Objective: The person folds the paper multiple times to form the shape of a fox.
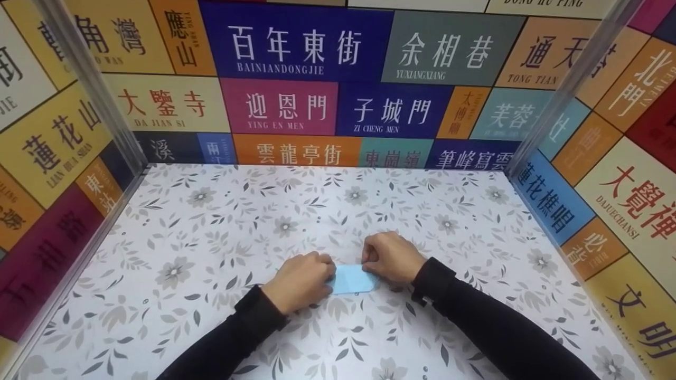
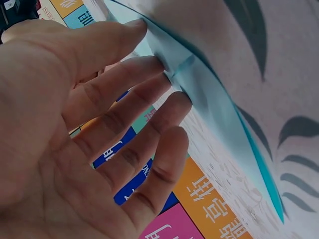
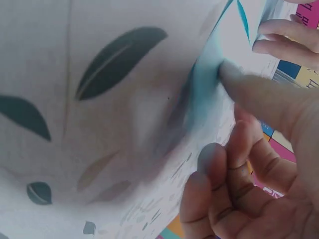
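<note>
A light blue sheet of folded paper (image 1: 353, 278) lies on the patterned surface between the two hands. At its left end is my left hand (image 1: 302, 279). In the left wrist view the fingertips and thumb of the left hand (image 2: 99, 114) rest against the paper (image 2: 214, 104), fingers loosely bent and spread. My right hand (image 1: 393, 257) pinches the paper's right end between thumb and index finger. The right wrist view has the thumb of the right hand (image 3: 264, 164) on the blue paper (image 3: 207, 94), with the other fingers curled below it. The fingertips partly hide the paper's ends.
White table covering (image 1: 222, 237) with grey leaves and flowers spreads under the hands. Upright panels with coloured Chinese street-name blocks (image 1: 296, 45) stand at the back and both sides. Clear corner strips (image 1: 113, 100) join them.
</note>
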{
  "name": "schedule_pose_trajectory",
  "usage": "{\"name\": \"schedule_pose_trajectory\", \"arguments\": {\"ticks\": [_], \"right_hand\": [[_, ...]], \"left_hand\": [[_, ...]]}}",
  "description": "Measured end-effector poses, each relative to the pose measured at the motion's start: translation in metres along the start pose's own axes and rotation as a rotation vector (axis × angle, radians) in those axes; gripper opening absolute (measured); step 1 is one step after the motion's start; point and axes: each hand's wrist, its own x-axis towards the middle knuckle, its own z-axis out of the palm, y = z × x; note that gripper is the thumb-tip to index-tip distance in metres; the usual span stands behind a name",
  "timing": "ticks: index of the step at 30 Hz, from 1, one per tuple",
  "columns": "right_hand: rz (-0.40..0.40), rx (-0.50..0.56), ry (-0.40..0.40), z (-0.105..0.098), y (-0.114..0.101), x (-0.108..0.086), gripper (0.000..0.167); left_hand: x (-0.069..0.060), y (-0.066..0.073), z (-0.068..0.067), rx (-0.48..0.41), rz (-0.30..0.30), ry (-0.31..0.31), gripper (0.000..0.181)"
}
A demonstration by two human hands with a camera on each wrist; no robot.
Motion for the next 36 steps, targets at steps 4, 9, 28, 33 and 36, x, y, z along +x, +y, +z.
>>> {"name": "schedule_pose_trajectory", "arguments": {"ticks": [4,9,28,33,36], "right_hand": [[0.013,-0.021,0.017,0.002,0.000,-0.002,0.017],[-0.001,-0.045,0.002,0.002,0.001,-0.004,0.021],[-0.060,-0.087,0.029,0.009,-0.020,-0.017,0.028],[-0.139,-0.106,0.076,0.013,-0.027,-0.023,0.020],[-0.153,-0.116,0.090,0.017,-0.030,-0.027,0.016]], "left_hand": [[-0.002,0.001,-0.001,-0.009,0.001,0.000,0.013],[-0.003,0.000,-0.002,-0.014,-0.003,-0.001,0.015],[-0.001,0.000,-0.002,-0.004,-0.004,-0.019,0.016],[-0.003,0.001,-0.003,-0.016,-0.003,-0.007,0.014],[-0.004,0.002,-0.003,-0.028,0.007,0.014,0.011]]}}
